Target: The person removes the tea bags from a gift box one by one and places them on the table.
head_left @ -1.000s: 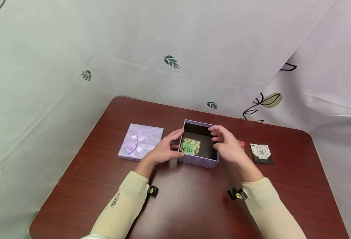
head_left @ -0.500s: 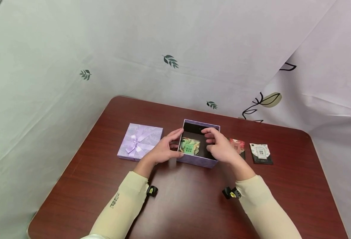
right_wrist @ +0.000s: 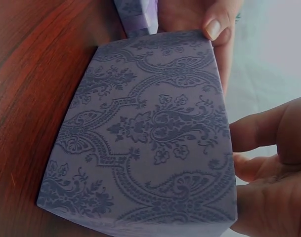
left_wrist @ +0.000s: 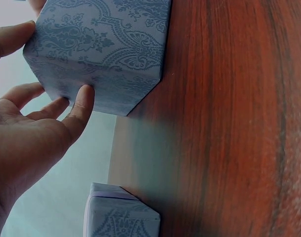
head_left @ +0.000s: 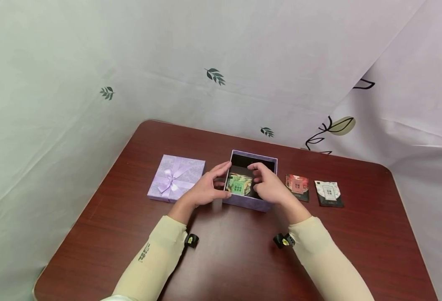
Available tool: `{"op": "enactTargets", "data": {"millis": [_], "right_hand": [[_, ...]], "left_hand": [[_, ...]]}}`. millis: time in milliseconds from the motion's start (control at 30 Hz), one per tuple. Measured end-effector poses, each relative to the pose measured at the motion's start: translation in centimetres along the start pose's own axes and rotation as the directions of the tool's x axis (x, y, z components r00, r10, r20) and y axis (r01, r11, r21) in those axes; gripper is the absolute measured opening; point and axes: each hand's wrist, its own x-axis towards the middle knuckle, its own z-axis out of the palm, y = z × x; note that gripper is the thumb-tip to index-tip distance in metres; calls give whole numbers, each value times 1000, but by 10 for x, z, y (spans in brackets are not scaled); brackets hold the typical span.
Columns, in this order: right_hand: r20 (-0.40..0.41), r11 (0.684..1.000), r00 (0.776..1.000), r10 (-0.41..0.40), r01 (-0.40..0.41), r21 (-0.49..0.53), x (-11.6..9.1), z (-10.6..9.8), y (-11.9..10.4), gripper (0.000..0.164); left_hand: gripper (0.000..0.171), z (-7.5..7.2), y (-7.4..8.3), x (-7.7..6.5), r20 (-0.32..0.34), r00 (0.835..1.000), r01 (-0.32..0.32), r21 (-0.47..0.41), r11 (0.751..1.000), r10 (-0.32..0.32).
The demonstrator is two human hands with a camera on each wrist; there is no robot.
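A lidless purple patterned gift box with a dark inside sits mid-table. A green tea-bag-like packet lies flat in its left part. My left hand holds the box's left side, thumb at the front corner; the left wrist view shows its fingertips against the patterned wall. My right hand reaches over the right wall into the box, fingers loosely bent, close to the packet's right edge. In the right wrist view the box wall hides those fingertips. I see nothing held in this hand.
The purple lid with a ribbon bow lies left of the box. To the right lie a red and black packet and a white and black packet. The brown table meets a pale printed curtain behind.
My right hand has moved left, from the box's right wall further inside toward the green packet, uncovering the red packet. The left hand and the box stay in place.
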Motion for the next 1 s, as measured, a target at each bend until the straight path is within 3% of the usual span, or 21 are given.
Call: {"op": "enactTargets", "data": {"millis": [667, 1000], "right_hand": [[20, 998, 999, 27, -26, -59, 9, 7, 0, 61], [17, 993, 999, 42, -40, -108, 11, 12, 3, 55]], "left_hand": [[91, 0, 2, 0, 5, 1000, -4, 9, 1000, 4], [91, 0, 1, 0, 4, 1000, 6, 22, 1000, -6]]}}
